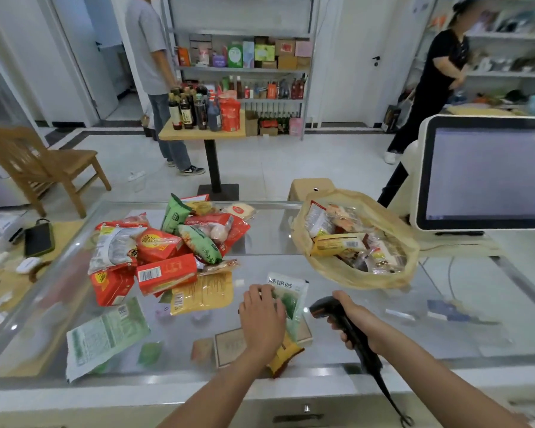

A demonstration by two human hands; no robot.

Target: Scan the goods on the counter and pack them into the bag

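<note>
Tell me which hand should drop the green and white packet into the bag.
Left: the left hand already rests on the green and white packet; the right hand grips the scanner.

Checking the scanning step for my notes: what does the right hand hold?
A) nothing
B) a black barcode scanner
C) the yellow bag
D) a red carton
B: the right hand grips a black barcode scanner, aimed toward the green-and-white packet under the left hand.

heap of red, green and yellow food packets (170,251) centre-left on glass counter (260,242) | translucent yellowish plastic bag (357,242) centre-right, packets inside | white-framed monitor (488,174) right edge, behind bag
</note>
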